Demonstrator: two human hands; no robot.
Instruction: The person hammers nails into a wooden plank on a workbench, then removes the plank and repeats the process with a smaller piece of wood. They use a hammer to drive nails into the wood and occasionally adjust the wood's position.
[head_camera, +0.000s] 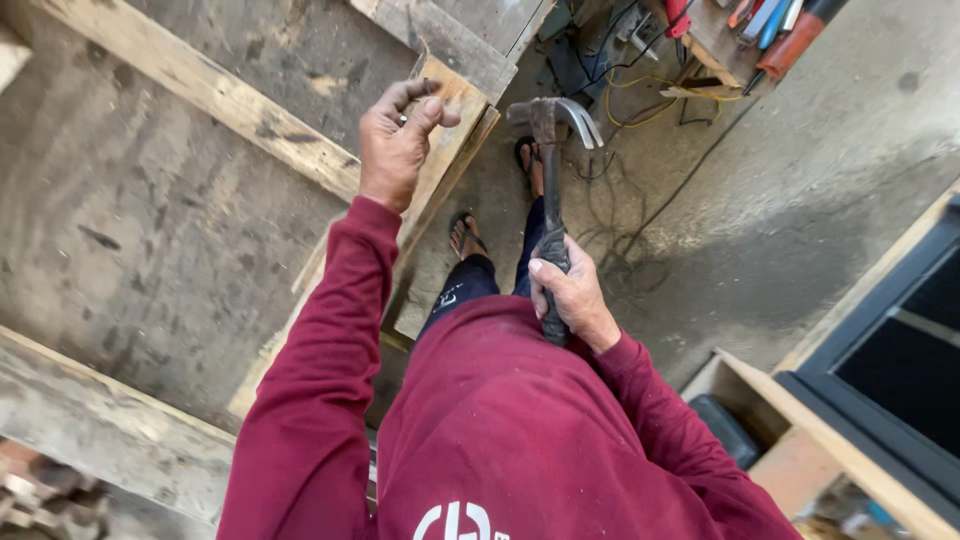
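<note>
Head view looks down on a large grey wooden panel (150, 230) framed by pale planks, the biggest thing in sight. Over that panel's right edge, the left hand (395, 150) pinches something small, too tiny to identify, in curled fingers. Right of the panel, above the concrete floor (800, 190), the right hand (572, 295) grips a claw hammer (550, 130), head raised.

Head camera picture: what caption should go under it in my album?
Right hand grips a claw hammer; left hand pinches something small against a wooden plank.
</note>
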